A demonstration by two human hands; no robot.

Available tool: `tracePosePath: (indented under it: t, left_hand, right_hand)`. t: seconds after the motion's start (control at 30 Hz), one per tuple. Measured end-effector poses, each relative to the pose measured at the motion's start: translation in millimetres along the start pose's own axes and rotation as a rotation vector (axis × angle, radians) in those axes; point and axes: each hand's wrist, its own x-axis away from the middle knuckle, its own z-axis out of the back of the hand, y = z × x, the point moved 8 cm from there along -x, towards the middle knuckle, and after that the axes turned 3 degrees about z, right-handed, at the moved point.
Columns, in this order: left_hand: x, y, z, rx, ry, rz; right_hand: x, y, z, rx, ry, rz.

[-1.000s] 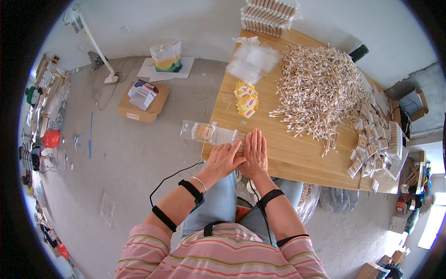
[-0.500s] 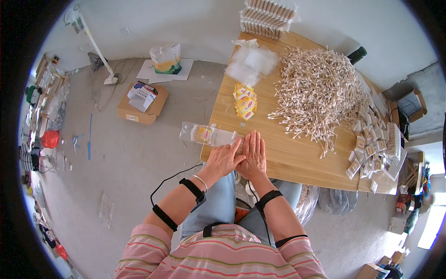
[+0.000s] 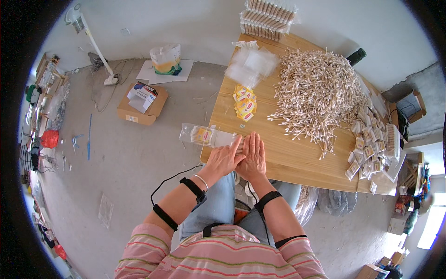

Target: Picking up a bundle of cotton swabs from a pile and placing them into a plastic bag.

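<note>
A clear plastic bag (image 3: 186, 135) lies at the table's near left corner, its left end sticking out past the edge. Inside is a row of cotton swabs with a yellow card (image 3: 202, 135) on it. A second bundle of cotton swabs (image 3: 239, 144) is at the bag's right end. My left hand (image 3: 223, 159) has its index finger and thumb around this bundle; its other fingers are partly hidden. Flat against the bundle's right side, my right hand (image 3: 252, 157) has its fingers stretched out. The two hands meet at the left thumb.
A large heap of loose cotton swabs (image 3: 320, 88) covers the table's back right. Yellow cards (image 3: 245, 102) and empty clear bags (image 3: 251, 64) lie farther left. Small filled packs (image 3: 367, 149) pile up at the right edge; long packs (image 3: 267, 18) are stacked at the back.
</note>
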Motion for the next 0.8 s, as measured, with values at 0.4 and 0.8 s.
tracePosePath:
  t: [0.4, 0.8]
  left_hand:
    - [-4.7, -1.3, -1.8, -0.064, 0.002, -0.029]
    - [-11.0, -0.6, 6.4, -0.031, -0.081, 0.026]
  right_hand:
    - [0.0, -0.5, 4.8, -0.034, 0.021, 0.021]
    - [1.1, -0.9, 6.4, 0.022, -0.002, 0.031]
